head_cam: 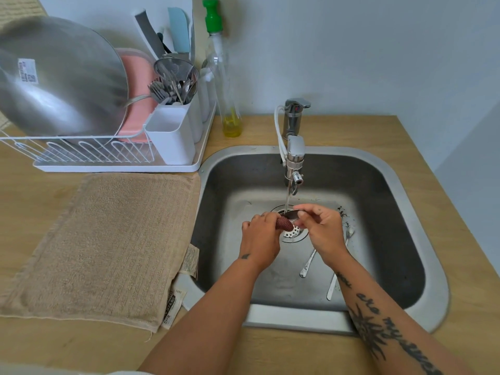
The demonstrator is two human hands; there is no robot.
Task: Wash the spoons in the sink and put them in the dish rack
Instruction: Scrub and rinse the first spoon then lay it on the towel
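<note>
Under tap (295,155), right hand (323,231) pinching spoon (293,213)

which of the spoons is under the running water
The spoon pinched in the right hand over the drain; the other two spoons lie flat on the sink floor.

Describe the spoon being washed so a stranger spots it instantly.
In the sink, follow the faucet stream to the drain. There the right hand pinches a spoon against the reddish scrubber in the left hand. Unlike the two spoons lying on the sink floor, it is held under water.
</note>
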